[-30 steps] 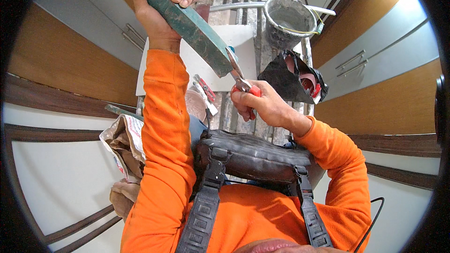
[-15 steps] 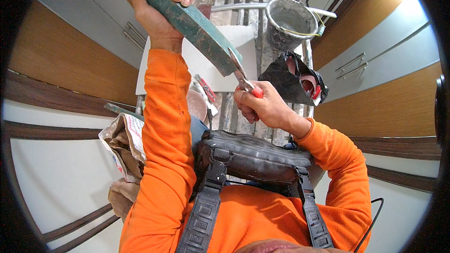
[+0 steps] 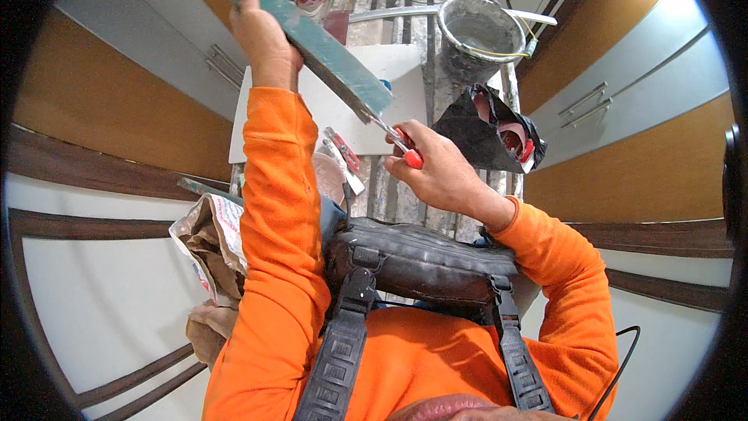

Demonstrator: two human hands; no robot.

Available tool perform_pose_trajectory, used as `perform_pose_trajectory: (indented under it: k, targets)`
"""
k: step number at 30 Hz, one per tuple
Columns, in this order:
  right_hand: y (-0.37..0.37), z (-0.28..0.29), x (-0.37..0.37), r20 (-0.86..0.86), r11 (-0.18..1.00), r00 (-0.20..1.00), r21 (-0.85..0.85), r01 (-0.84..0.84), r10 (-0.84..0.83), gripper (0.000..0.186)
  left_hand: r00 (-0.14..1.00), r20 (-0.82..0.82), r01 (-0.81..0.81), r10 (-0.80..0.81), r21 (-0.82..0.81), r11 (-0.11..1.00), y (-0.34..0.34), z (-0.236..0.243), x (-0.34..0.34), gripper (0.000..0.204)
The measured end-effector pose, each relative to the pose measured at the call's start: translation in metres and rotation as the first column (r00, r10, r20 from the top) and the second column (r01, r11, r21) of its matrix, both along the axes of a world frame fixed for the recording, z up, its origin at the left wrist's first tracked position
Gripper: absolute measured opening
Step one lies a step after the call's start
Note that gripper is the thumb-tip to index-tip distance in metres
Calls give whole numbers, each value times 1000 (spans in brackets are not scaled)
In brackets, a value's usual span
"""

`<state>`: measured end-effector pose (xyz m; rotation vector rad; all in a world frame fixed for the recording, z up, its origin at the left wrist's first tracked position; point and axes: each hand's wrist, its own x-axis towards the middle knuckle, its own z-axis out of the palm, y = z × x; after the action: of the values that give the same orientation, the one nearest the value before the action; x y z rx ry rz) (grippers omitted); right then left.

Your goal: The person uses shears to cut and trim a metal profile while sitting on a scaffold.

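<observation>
Green, scuffed, straight-edged: a long profile (image 3: pixel 327 43) clasped in the left hand (image 3: pixel 270 40), thumb along the flat face, aloft above the slatted bench (image 3: pixel 379 196). Red-gripped metal snips (image 3: pixel 412 158) clamped in the right hand (image 3: pixel 436 162), touching the profile's near end. Below, a smooth white panel (image 3: pixel 402 70); along the bench's right edge, a crumpled black bag (image 3: pixel 467 131); toward the far right corner, a grimy round bucket (image 3: pixel 469 64).

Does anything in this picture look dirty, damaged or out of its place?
Yes, mildly: the bucket is crusted with grey residue, and the slatted platform is smeared with pale stains. The paper sack at the person's left sags open, crumpled. Probably wear from use; no fresh spill shows.
</observation>
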<state>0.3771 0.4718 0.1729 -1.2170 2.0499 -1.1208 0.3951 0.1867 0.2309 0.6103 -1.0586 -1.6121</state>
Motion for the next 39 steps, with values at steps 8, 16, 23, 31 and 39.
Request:
perform_pose_trajectory:
  k: [8,16,23,31,39]
  targets:
    - [4,4,-20,447,981,874,-93,-167,191,27,924,-319,236,-213,35,971,-17,13,28,57]
    - [6,13,-19,570,974,789,-116,-197,228,22,667,-499,529,-553,-206,823,-7,3,12,44]
    - [6,5,-17,463,969,855,-184,-167,235,22,625,-505,535,-595,-278,798,-7,-2,10,39]
    - [5,4,-23,571,956,767,-141,-257,291,20,718,-425,456,-551,-310,834,-3,5,9,26]
    - [2,5,-13,624,961,734,-119,-248,266,23,666,-446,484,-598,-352,801,-16,4,15,30]
